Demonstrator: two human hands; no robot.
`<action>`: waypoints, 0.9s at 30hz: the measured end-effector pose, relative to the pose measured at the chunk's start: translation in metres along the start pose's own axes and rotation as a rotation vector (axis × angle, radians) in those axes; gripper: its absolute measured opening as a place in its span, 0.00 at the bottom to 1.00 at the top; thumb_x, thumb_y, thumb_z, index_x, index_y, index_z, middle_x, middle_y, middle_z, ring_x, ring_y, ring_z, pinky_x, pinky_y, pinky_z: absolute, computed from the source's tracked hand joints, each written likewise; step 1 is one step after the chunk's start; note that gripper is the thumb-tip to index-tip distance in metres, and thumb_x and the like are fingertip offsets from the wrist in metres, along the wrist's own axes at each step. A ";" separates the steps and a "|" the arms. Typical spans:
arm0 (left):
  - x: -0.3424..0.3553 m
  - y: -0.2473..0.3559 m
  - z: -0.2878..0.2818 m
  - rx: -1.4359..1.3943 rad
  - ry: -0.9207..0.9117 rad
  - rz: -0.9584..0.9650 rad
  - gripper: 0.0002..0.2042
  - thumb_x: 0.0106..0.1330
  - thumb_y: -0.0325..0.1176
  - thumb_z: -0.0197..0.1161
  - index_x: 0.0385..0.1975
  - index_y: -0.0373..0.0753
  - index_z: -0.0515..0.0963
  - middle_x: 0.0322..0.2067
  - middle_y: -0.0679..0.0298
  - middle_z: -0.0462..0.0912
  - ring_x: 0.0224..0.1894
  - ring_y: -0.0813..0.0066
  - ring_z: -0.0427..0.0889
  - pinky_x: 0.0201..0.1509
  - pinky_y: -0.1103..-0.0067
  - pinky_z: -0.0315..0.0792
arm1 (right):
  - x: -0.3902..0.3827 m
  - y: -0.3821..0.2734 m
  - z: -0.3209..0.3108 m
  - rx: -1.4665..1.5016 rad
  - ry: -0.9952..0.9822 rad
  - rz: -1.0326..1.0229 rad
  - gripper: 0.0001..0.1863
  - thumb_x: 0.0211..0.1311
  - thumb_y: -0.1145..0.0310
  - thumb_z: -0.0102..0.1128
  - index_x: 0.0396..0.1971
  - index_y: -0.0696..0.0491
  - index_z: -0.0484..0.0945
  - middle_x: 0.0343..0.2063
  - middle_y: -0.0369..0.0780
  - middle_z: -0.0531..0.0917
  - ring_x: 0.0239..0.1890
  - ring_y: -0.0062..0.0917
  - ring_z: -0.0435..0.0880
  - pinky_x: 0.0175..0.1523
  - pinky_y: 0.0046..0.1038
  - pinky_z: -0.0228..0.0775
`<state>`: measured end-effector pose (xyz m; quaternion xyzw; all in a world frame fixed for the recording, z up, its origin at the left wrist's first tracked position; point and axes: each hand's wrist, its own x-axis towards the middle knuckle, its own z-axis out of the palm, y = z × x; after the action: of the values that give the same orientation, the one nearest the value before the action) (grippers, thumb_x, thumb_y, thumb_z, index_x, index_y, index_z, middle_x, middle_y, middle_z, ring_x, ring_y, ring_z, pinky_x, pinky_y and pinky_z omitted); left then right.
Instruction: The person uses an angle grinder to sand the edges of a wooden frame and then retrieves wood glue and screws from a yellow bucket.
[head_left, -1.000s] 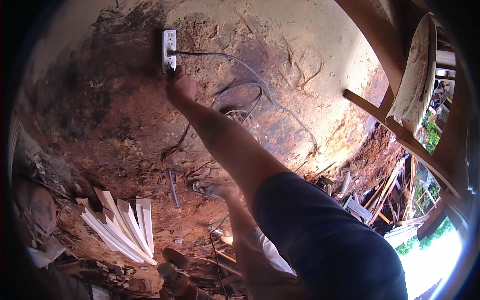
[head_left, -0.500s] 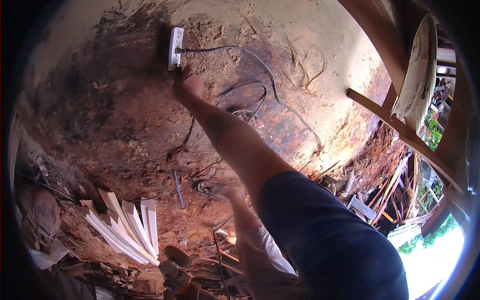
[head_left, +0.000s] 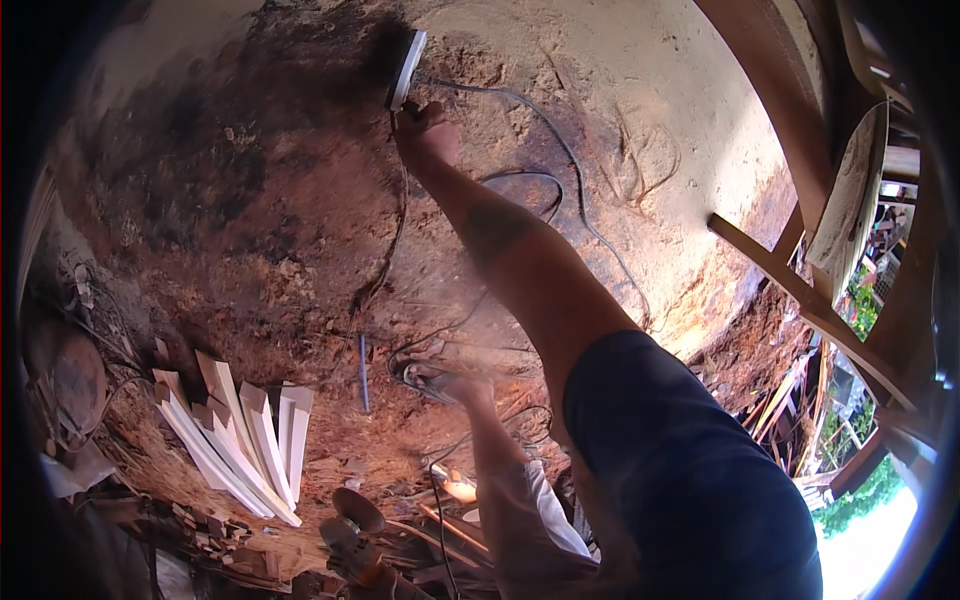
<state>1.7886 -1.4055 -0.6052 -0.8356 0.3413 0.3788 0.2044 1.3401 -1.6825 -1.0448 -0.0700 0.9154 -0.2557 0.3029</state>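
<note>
My right hand [head_left: 430,135] reaches far up from the lower right, in a dark blue sleeve [head_left: 680,470]. Its fingers are closed at the lower end of a white power strip [head_left: 407,70], which shows mostly its narrow side. Something dark sits among the fingertips, too small to make out. A grey cable [head_left: 530,105] runs off from the strip to the right. Below the hand hangs a dark cord [head_left: 390,255] along the stained, rough surface. My left hand is out of the picture.
Pale wooden strips [head_left: 240,440] lie at lower left, near an angle grinder [head_left: 355,530] and wood scraps. A blue rod [head_left: 364,372] lies near my sandalled foot [head_left: 430,380]. Loose cables loop around the foot. Wooden beams [head_left: 800,300] slant at right.
The power strip has tilted, so its socket face no longer shows. The view has shifted, and the hand and strip now appear farther right and higher.
</note>
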 end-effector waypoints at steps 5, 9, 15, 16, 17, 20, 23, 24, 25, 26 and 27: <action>-0.002 -0.009 0.003 -0.024 -0.004 -0.007 0.28 0.54 0.30 0.72 0.56 0.28 0.74 0.50 0.54 0.81 0.53 0.67 0.81 0.61 0.70 0.73 | -0.001 0.000 0.004 0.044 -0.058 -0.102 0.22 0.55 0.48 0.63 0.34 0.55 0.81 0.35 0.52 0.86 0.39 0.50 0.86 0.48 0.47 0.76; -0.002 -0.016 0.004 -0.039 -0.005 -0.009 0.28 0.54 0.29 0.72 0.56 0.28 0.74 0.51 0.54 0.81 0.53 0.67 0.80 0.61 0.70 0.72 | 0.012 -0.011 0.003 0.008 -0.133 -0.125 0.22 0.55 0.48 0.64 0.34 0.54 0.82 0.36 0.52 0.86 0.42 0.49 0.85 0.49 0.46 0.76; -0.004 -0.030 0.005 -0.072 0.008 -0.022 0.28 0.54 0.29 0.72 0.56 0.28 0.73 0.51 0.54 0.80 0.54 0.67 0.80 0.61 0.70 0.72 | 0.035 -0.051 0.004 -0.378 -0.224 -0.322 0.19 0.60 0.54 0.62 0.46 0.50 0.85 0.46 0.47 0.86 0.54 0.42 0.84 0.58 0.40 0.77; -0.005 -0.032 0.005 -0.079 0.011 -0.023 0.28 0.54 0.29 0.72 0.56 0.28 0.73 0.51 0.55 0.80 0.54 0.67 0.80 0.62 0.70 0.72 | 0.038 -0.057 0.006 -0.381 -0.241 -0.305 0.19 0.60 0.54 0.62 0.46 0.50 0.85 0.46 0.47 0.86 0.54 0.42 0.84 0.58 0.40 0.77; -0.006 -0.034 0.005 -0.087 0.010 -0.027 0.28 0.54 0.29 0.71 0.56 0.28 0.73 0.51 0.55 0.80 0.54 0.67 0.80 0.62 0.70 0.72 | 0.040 -0.063 0.008 -0.429 -0.229 -0.438 0.21 0.60 0.51 0.62 0.41 0.53 0.85 0.44 0.49 0.86 0.51 0.44 0.85 0.56 0.42 0.77; -0.009 -0.042 0.006 -0.114 0.024 -0.032 0.28 0.54 0.28 0.71 0.56 0.28 0.73 0.51 0.55 0.80 0.54 0.67 0.80 0.62 0.70 0.72 | 0.047 -0.085 0.021 -0.654 -0.244 -0.667 0.14 0.57 0.62 0.62 0.36 0.56 0.87 0.42 0.53 0.87 0.50 0.46 0.86 0.54 0.45 0.79; -0.013 -0.053 0.008 -0.139 0.037 -0.046 0.28 0.54 0.28 0.71 0.56 0.28 0.73 0.51 0.55 0.80 0.54 0.67 0.80 0.62 0.71 0.72 | 0.052 -0.105 0.035 -0.801 -0.340 -0.814 0.13 0.57 0.64 0.62 0.37 0.55 0.88 0.42 0.54 0.87 0.48 0.46 0.87 0.51 0.46 0.81; -0.015 -0.056 0.008 -0.147 0.038 -0.052 0.28 0.54 0.28 0.71 0.56 0.28 0.73 0.51 0.55 0.80 0.54 0.67 0.80 0.62 0.71 0.72 | 0.052 -0.109 0.040 -0.933 -0.361 -0.880 0.13 0.57 0.65 0.62 0.38 0.55 0.88 0.41 0.53 0.87 0.47 0.45 0.88 0.49 0.47 0.81; -0.016 -0.059 0.009 -0.155 0.038 -0.055 0.28 0.54 0.28 0.71 0.56 0.28 0.73 0.51 0.55 0.80 0.54 0.67 0.79 0.62 0.71 0.72 | 0.052 -0.112 0.044 -1.057 -0.355 -0.961 0.13 0.57 0.66 0.61 0.38 0.55 0.87 0.41 0.53 0.87 0.47 0.45 0.88 0.48 0.47 0.82; -0.017 -0.062 0.009 -0.161 0.041 -0.057 0.28 0.54 0.28 0.71 0.56 0.28 0.73 0.51 0.55 0.80 0.54 0.68 0.79 0.62 0.71 0.72 | 0.050 -0.112 0.048 -1.079 -0.379 -0.965 0.13 0.57 0.66 0.61 0.38 0.55 0.87 0.41 0.53 0.87 0.47 0.45 0.88 0.48 0.47 0.82; -0.017 -0.065 0.008 -0.170 0.041 -0.060 0.28 0.54 0.27 0.71 0.56 0.28 0.73 0.51 0.55 0.80 0.54 0.68 0.79 0.62 0.71 0.72 | 0.048 -0.110 0.050 -1.117 -0.372 -0.965 0.12 0.58 0.66 0.61 0.39 0.54 0.87 0.41 0.52 0.87 0.46 0.44 0.88 0.46 0.48 0.83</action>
<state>1.8230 -1.3490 -0.5916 -0.8674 0.2869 0.3827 0.1368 1.3281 -1.8123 -1.0480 -0.6473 0.7105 0.1574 0.2266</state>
